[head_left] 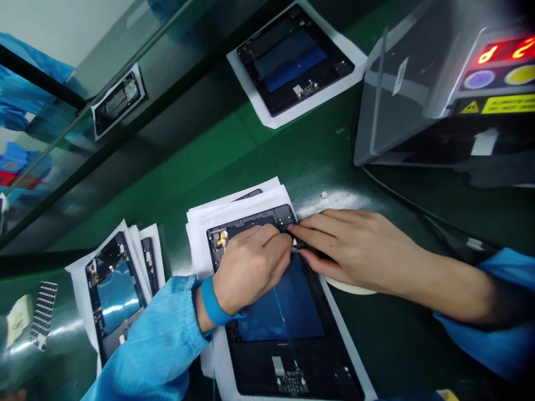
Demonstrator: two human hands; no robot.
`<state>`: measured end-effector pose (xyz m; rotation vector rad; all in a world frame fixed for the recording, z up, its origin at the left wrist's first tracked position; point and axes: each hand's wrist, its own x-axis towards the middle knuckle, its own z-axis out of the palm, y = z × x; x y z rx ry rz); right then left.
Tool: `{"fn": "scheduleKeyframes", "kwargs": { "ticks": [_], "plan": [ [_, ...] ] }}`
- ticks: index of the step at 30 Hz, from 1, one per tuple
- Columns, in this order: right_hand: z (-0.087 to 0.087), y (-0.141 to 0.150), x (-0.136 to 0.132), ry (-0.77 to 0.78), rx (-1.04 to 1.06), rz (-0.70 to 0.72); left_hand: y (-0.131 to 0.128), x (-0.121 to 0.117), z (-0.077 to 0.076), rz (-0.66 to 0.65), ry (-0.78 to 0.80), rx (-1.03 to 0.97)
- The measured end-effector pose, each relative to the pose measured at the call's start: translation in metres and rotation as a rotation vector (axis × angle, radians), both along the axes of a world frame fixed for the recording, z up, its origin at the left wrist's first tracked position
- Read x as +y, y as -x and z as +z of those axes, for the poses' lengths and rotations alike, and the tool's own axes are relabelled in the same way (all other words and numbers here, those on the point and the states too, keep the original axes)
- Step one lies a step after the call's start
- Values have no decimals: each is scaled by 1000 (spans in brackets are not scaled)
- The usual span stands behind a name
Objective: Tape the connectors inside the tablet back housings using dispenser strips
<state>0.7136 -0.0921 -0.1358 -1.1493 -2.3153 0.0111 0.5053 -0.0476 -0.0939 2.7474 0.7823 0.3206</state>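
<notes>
An open tablet back frame (288, 328) with a blue battery panel lies on a stack of white sheets (200, 234) on the green mat. My left hand (251, 267), with a blue wrist strap, rests on the frame's upper part, fingers curled in a pinch near the top edge. My right hand (355, 245) reaches in from the right, fingers pressed together, meeting the left fingertips at the frame's upper right corner. What the fingers pinch is too small to make out. Both arms wear blue sleeves.
A second stack of tablet frames on white sheets (115, 295) lies left. Another frame on a sheet (292, 61) sits at the back. A grey machine (438, 83) with red digits and round buttons stands at right, a cable (418, 209) running from it. A glass partition is at left.
</notes>
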Motion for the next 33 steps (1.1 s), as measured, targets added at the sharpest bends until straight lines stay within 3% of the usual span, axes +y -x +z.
{"fn": "scheduleKeyframes", "kwargs": {
  "ticks": [7, 26, 33],
  "plan": [
    [-1, 0, 0, 11, 15, -10, 2, -4, -5, 71, 144, -97],
    [2, -5, 2, 78, 19, 56, 0, -7, -8, 78, 123, -101],
    [1, -3, -2, -17, -101, 59, -1, -8, -6, 113, 121, -75]
  ]
}}
